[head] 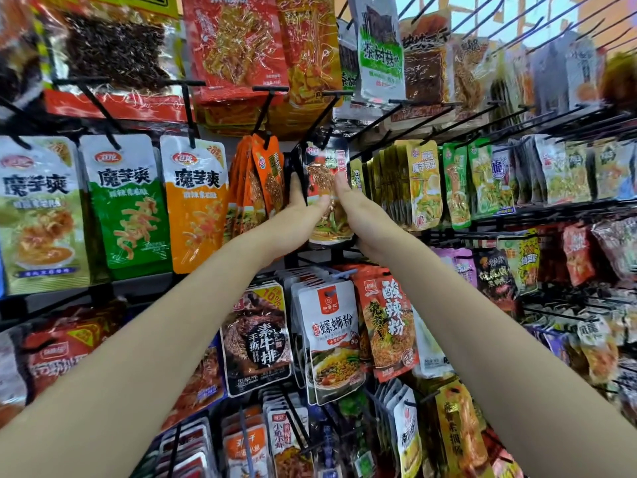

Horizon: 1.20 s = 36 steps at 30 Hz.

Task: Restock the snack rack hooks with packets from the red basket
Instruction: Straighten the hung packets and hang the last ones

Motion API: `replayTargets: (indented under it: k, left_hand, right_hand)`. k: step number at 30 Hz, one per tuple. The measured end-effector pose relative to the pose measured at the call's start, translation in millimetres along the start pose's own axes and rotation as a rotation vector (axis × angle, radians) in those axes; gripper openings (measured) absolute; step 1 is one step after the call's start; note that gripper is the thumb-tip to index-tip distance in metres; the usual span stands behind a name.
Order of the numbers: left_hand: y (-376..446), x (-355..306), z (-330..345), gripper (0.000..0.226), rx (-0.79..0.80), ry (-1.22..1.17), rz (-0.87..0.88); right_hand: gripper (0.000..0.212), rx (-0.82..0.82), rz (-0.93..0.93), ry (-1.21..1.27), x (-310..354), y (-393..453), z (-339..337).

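Both hands reach up to the rack's middle row: the left hand (299,215) and the right hand (355,215) grasp a dark snack packet (327,188) by its side edges, steadying its top hole against the hook (325,115) above; the red basket is out of view.

Held packet (327,188): glossy plastic film, dark, with bright glare across the upper face.
Rack hooks (265,108): thin metal rods, matt black coating, smooth.
Orange packet (196,201): plastic pouch, satin sheen, smooth, white upper panel.
Green packet (127,201): same plastic pouch, smooth, soft reflections.
Red top-row packet (234,43): clear glossy film, creased, strong highlights.
White noodle packet (331,339): smooth plastic, semi-gloss.
Black steak-print packet (256,339): plastic, low sheen, wrinkled at the edges.
Yellow packets (424,184): glossy plastic, stacked in a row.
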<state>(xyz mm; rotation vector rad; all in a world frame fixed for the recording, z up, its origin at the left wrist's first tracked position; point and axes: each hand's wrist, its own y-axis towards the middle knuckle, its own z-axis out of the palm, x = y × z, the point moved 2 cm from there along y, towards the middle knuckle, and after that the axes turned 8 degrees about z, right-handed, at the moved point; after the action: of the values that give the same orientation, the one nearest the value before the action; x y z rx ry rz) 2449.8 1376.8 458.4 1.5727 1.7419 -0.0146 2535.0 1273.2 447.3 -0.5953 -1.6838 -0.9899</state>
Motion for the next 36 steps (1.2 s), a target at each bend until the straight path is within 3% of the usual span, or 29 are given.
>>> replayTargets:
  k: [6, 11, 18, 22, 25, 28, 31, 36]
  left_hand:
    - [-4.2, -7.8, 4.2, 0.083, 0.026, 0.111, 0.011]
    - [-21.7, -19.0, -1.4, 0.079, 0.064, 0.075, -0.002]
    - [-70.3, -33.1, -0.2, 0.060, 0.086, -0.067, 0.276]
    - [-92.4, -24.6, -4.5, 0.051, -0.082, -0.008, 0.465]
    - [-99.6, -8.8, -16.7, 0.033, -0.419, 0.174, 0.668]
    - [-99.4, 5.5, -29.2, 0.032, -0.674, 0.340, 0.639]
    - [-96.1, 14.6, -37.6, 0.042, -0.672, 0.348, 0.512]
    - [-91.9, 22.2, -42.1, 0.054, -0.613, 0.330, 0.352]
  right_hand:
    - [0.084, -0.016, 0.002, 0.034, -4.0, -1.6, -5.0]
    - [0.080, -0.108, -0.163, -0.021, -7.1, -4.2, -11.2]
    - [0.072, -0.193, -0.307, -0.144, -12.9, -19.1, -20.3]
    - [0.054, -0.395, -0.487, -0.280, -6.7, -40.8, -19.7]
    - [0.022, -0.604, -0.711, -0.310, 3.9, -59.4, -12.1]
    - [0.011, -0.534, -0.795, -0.324, 17.0, -72.1, 5.2]
    - [0.018, -0.370, -0.724, -0.432, 22.9, -73.8, 25.5]
    - [0.044, -0.342, -0.539, -0.555, 15.4, -62.7, 34.2]
